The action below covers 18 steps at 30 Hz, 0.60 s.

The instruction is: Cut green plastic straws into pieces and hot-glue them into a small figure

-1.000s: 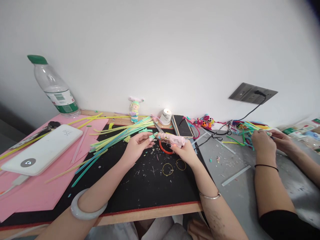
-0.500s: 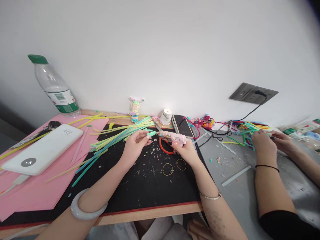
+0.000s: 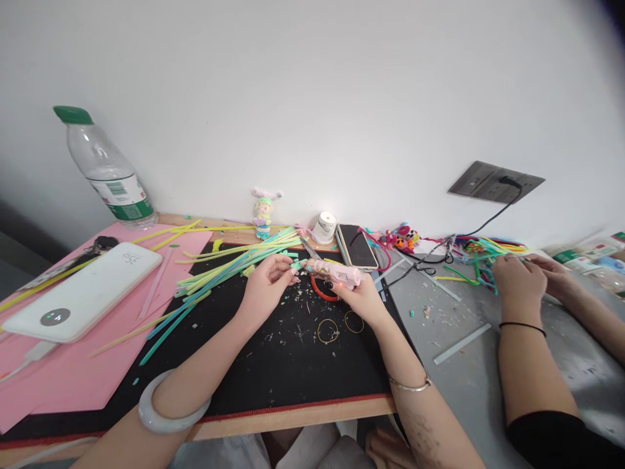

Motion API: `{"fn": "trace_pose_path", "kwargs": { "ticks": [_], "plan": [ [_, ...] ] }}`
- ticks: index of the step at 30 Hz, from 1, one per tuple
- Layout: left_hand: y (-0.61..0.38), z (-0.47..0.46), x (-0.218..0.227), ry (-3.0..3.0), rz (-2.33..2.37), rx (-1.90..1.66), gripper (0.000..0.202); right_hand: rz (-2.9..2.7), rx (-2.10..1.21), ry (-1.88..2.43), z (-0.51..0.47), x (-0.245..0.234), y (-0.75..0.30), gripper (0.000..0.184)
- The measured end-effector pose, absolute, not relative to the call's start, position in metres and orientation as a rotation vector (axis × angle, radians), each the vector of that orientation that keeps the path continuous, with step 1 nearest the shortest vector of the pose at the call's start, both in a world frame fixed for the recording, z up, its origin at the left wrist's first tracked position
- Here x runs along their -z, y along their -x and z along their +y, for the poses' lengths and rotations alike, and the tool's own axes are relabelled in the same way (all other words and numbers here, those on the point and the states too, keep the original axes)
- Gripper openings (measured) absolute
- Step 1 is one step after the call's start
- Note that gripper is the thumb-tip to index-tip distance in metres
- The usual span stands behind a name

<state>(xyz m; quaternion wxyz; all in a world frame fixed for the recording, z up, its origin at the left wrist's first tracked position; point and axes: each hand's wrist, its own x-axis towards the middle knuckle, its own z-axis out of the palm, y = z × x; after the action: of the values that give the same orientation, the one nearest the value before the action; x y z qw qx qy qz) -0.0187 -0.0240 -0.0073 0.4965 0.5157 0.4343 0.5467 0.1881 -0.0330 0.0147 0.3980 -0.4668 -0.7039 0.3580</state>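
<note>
My left hand (image 3: 269,281) pinches a small mint-green piece of pipe cleaner (image 3: 297,265) between thumb and fingers. Wrapped in my right hand (image 3: 360,294) is a pink hot glue gun (image 3: 336,271) with a small orange light glowing on it. The gun's nozzle end points left and meets or nearly meets the green piece; I cannot tell which. Behind the gun lie orange-handled scissors (image 3: 324,290), their blades pointing up and left. Left of my left hand, a bundle of yellow, green and blue pipe cleaners (image 3: 209,284) spreads over the black mat (image 3: 293,371).
A small figure (image 3: 263,215), a white cup-shaped object (image 3: 325,228) and a phone (image 3: 358,246) stand or lie near the wall. At left are a power bank (image 3: 88,293) and a bottle (image 3: 112,176). A co-worker's hands (image 3: 520,277) work at the right; a black cable (image 3: 483,225) hangs from the socket.
The glue gun has shifted slightly left and tilted, bringing its nozzle end closer to the green piece. Less of that piece now shows. My left hand has barely moved.
</note>
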Motion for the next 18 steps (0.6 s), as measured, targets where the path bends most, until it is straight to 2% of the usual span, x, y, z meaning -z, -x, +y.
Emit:
{"fn": "trace_pose_path", "kwargs": {
  "ticks": [18],
  "plan": [
    [0.0207, -0.0246, 0.0049, -1.227, 1.061, -1.359, 0.023, -1.774, -0.741, 1.372, -0.0328, -0.0171, -0.19, 0.03]
  ]
}}
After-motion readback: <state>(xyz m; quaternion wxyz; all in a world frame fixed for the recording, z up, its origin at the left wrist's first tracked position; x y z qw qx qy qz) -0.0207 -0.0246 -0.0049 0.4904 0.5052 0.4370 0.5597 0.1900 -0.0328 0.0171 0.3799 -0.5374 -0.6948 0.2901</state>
